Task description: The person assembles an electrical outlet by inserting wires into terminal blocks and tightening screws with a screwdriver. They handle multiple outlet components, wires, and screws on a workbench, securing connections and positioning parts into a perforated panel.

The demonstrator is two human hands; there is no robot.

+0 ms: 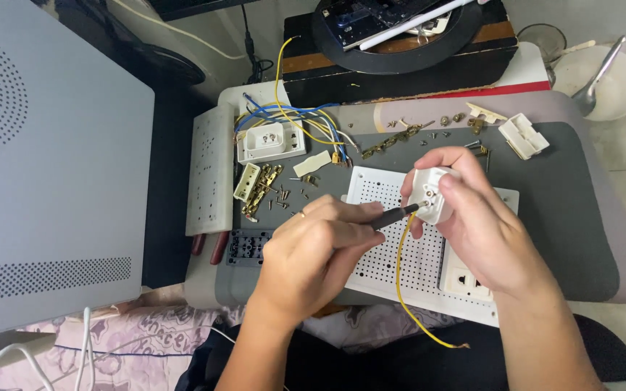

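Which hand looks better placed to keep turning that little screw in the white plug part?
Likely the left hand: it grips the screwdriver, whose tip meets the white socket piece. The right hand is occupied holding that piece, with its yellow wire hanging down.

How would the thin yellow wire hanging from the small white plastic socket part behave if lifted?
The thin yellow wire would probably flop, since it droops in a loose curve. It looks light for its length. Its bare end would likely swing freely, as nothing holds it.

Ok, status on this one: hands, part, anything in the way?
Left hand grips screwdriver, tip at socket module. Right hand holds module. Yellow wire dangles below; nothing blocking.
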